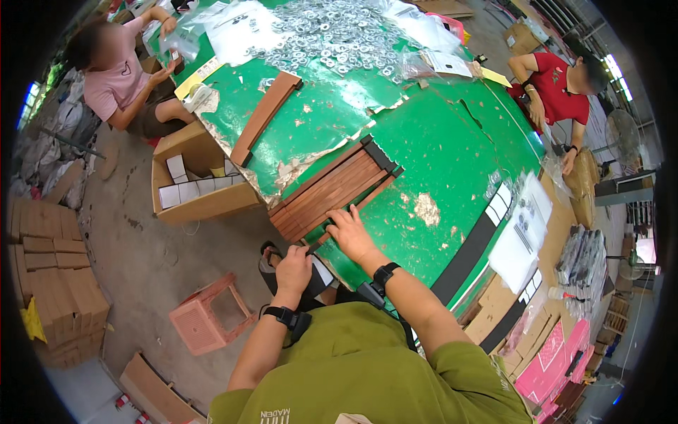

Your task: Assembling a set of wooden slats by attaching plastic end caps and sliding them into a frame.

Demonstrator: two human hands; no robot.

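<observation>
At the near edge of the green tabletop (424, 141), straight ahead of us, a row of reddish-brown slats (332, 187) lay side by side, their black end pieces (378, 152) pointing to 2 o'clock and their other ends to 8. One outer slat (378, 191) sat slightly apart on the row's 4 o'clock side, with a sliver of green between.

Our right hand (351, 237) reached onto that slat, fingers bent and spread, the tips pressing near it rather than clenched. Our left hand (293, 270), lower and toward 7 o'clock, had its fingers curled around what looked like the slat's near end; we could not tell how firmly it gripped, since the knuckles hid the contact.

We judged the step in hand to be handling this one slat beside the row, perhaps lining it up or working at its near end. The next move called, we thought, for the right hand to steady the slat while the left kept its overhanging end level, without nudging the neighbours askew.

Farther out, we had a curved brown piece (267, 116) toward 11 o'clock, a cardboard box (219, 205) at 9, a heap of metal washers (339, 39) at 12 and a long black strip (470, 258) at 4.
</observation>
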